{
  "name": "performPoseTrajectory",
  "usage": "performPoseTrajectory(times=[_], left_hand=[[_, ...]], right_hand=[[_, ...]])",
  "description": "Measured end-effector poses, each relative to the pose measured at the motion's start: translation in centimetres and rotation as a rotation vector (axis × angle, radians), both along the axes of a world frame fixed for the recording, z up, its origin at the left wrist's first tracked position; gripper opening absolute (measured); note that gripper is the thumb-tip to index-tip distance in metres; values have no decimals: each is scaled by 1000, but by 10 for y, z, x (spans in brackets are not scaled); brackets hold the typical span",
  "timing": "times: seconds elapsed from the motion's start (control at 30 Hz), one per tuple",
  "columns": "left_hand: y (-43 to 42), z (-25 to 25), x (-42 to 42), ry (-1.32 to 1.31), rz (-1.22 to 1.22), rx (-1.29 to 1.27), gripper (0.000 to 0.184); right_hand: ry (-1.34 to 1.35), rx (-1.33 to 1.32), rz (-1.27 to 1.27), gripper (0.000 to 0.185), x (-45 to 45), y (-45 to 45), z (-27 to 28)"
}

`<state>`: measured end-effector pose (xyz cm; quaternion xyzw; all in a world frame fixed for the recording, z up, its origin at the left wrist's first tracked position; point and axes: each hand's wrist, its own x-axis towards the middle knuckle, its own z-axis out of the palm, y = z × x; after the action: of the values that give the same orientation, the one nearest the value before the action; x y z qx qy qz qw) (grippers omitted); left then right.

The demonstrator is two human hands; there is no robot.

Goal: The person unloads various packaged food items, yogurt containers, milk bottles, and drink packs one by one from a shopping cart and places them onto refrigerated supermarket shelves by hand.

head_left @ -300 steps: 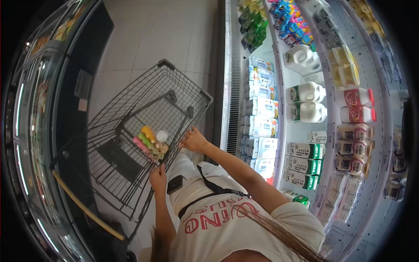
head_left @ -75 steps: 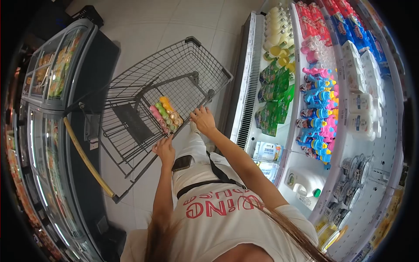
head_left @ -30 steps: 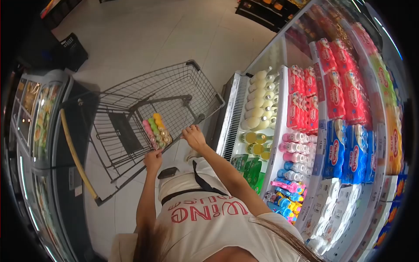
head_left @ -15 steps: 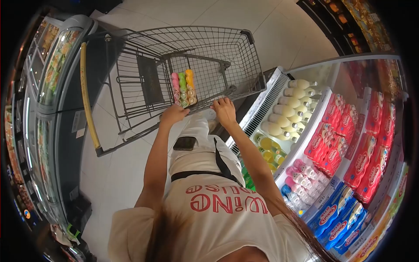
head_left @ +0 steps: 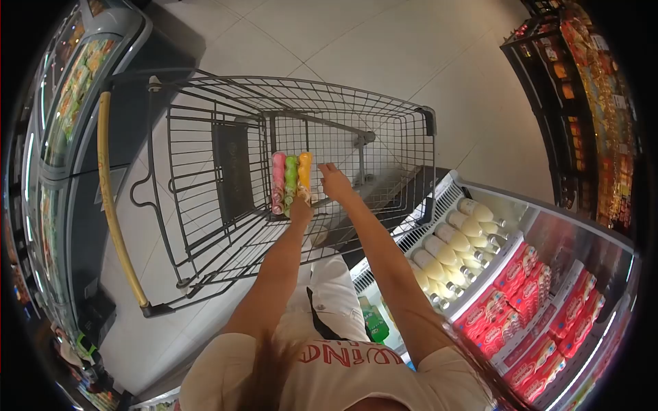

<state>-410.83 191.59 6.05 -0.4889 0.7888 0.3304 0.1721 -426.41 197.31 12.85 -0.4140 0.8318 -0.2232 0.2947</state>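
Pink, green and orange bottles stand close together in a row inside the wire shopping cart. Their lower ends look wrapped in clear plastic. My left hand is closed at the near end of this bottle pack, below the green and orange ones, its fingertips partly hidden. To the right of the orange bottle, my right hand reaches into the cart with fingers stretched out. It holds nothing, and a small gap separates it from the bottle.
The cart's yellow handle is at left, beside a glass-fronted chiller. An open refrigerated case at lower right holds white milky bottles and red multipacks. Tall dark shelves stand at far right on the tiled floor.
Both hands have moved further over the cart. The bottles have gone from near its close rim to deeper inside, with my left hand at them. My right hand has left the rim.
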Motion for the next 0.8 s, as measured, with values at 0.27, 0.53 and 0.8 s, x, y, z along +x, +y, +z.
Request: performPoseTrajectory(times=[0.27,0.53,0.8], left_hand=[[14,-9,-30,-74,137,-96,39],[-22,-1,-21,147,189,-39,48],[-86,116,-36,258,82,417,50]], right_hand=[[127,56,233,52,-25,-67,-58],[147,-3,183,39,-33,-90,-69],[-210,295,146,30,-84,9,-50]])
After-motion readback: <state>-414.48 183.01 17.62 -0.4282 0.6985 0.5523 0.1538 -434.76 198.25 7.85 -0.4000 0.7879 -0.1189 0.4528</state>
